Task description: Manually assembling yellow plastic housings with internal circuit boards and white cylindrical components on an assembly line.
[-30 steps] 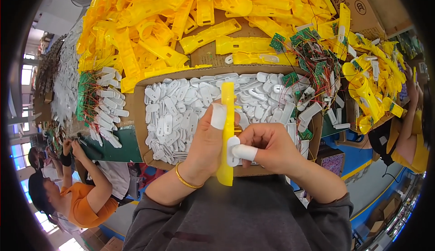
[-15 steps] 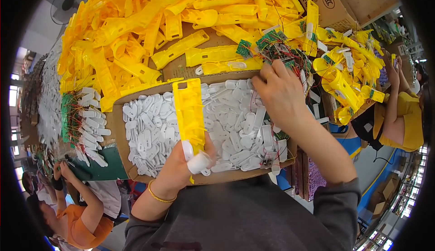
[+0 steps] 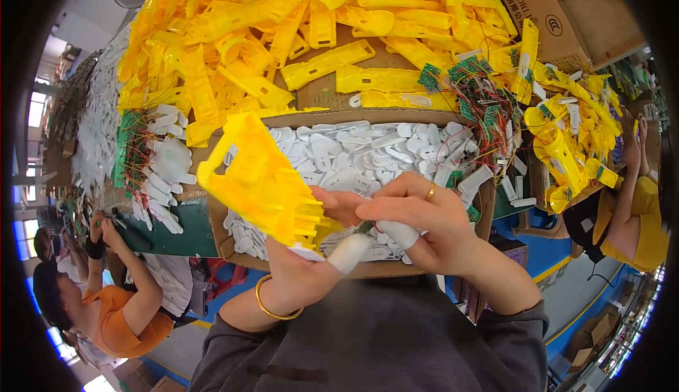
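My left hand [image 3: 300, 268] grips a long yellow plastic housing [image 3: 258, 180] by its lower end, the part tilted up and to the left over a cardboard box [image 3: 368, 270]. My right hand [image 3: 424, 226] meets it at the housing's lower end, fingers pinched on a small part with a green edge that I cannot make out clearly. White tape wraps a left finger and a right fingertip. A gold bangle sits on my left wrist and a ring on my right hand.
The cardboard box holds several white plastic pieces [image 3: 353, 155]. Behind it lies a big heap of yellow housings [image 3: 297, 31]. Green circuit boards with wires [image 3: 474, 84] sit at the right. A person in orange [image 3: 106, 314] works at lower left, another in yellow [image 3: 640, 208] at right.
My right hand came back from the circuit boards at the right and joined my left hand at the housing. The housing tilted from upright to leaning left.
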Demonstrator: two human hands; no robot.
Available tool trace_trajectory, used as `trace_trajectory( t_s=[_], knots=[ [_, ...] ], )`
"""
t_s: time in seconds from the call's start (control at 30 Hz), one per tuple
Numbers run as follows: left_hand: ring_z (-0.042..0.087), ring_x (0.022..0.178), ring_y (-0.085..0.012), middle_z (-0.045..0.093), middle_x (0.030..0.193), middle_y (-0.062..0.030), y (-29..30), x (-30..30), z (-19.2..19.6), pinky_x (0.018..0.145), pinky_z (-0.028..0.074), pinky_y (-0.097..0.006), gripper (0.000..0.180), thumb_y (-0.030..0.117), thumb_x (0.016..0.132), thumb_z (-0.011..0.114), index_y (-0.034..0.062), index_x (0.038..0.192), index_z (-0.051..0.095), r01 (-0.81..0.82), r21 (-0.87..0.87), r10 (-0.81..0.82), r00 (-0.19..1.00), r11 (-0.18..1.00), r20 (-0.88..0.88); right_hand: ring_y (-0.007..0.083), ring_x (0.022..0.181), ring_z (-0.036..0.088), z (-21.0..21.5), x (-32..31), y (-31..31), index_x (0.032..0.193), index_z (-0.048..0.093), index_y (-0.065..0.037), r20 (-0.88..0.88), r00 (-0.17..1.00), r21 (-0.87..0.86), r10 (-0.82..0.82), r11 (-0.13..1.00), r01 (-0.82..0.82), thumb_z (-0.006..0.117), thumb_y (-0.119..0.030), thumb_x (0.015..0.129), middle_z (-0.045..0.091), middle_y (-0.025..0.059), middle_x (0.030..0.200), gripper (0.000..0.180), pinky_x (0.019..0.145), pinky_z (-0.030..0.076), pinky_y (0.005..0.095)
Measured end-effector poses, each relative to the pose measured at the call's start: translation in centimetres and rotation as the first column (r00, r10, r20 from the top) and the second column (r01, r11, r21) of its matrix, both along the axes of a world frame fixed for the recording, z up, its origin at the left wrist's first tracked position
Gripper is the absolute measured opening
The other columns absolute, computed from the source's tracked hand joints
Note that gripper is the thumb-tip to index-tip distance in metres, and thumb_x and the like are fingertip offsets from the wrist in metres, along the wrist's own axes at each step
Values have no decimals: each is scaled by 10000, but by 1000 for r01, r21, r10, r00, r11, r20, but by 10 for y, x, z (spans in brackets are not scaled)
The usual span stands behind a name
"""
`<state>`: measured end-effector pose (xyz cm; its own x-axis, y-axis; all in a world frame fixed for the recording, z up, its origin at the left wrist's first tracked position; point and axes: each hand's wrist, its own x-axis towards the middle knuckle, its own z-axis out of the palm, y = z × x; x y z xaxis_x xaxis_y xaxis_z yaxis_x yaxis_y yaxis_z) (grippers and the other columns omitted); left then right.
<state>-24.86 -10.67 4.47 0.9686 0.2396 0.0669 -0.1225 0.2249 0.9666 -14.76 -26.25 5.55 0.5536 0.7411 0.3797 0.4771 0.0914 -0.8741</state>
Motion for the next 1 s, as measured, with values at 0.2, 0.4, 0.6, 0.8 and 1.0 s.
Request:
trace_trajectory(
  t_s=[0.2,0.4,0.6,0.8,1.0],
  knots=[
    [595,933,-182,601,1032,-145,1,-4,-5,823,469,-310,418,-118,735,579,15,1096,418,-101,142,117,987,985,-108,256,720,622,-21,-9,6,1044,629,-25,327,938,-61,-115,988,143,632,73,629,607,127,821,426,629,522,323],
    [598,983,-228,595,1066,-167,2,1,-11,844,476,-335,384,-148,740,534,12,1072,427,-104,-95,95,991,990,-94,261,704,625,-30,-3,6,1016,641,-36,393,873,-71,-287,938,340,602,101,561,618,122,799,477,611,516,311],
    [594,996,-248,591,1079,-160,1,10,-9,830,484,-337,333,-42,803,549,-3,1110,427,-90,-182,57,981,979,-183,232,695,610,-21,-9,1,993,652,-50,291,895,-206,-338,891,404,709,-1,621,619,109,824,379,584,488,296],
    [584,887,-169,593,1000,-92,12,17,-32,761,486,-296,630,510,913,392,-16,1260,408,1,-461,-151,945,887,-289,204,745,582,-9,-11,-1,1025,643,-51,187,962,-52,-198,976,211,687,52,584,612,86,884,455,633,456,277],
    [568,1000,-199,573,1092,-125,-1,16,-26,845,475,-332,648,532,914,351,5,1290,388,-13,-589,-199,935,808,-294,218,679,555,-14,-10,7,938,641,-49,287,924,-60,-254,958,282,648,82,526,601,60,817,432,575,436,292]
  ],
)
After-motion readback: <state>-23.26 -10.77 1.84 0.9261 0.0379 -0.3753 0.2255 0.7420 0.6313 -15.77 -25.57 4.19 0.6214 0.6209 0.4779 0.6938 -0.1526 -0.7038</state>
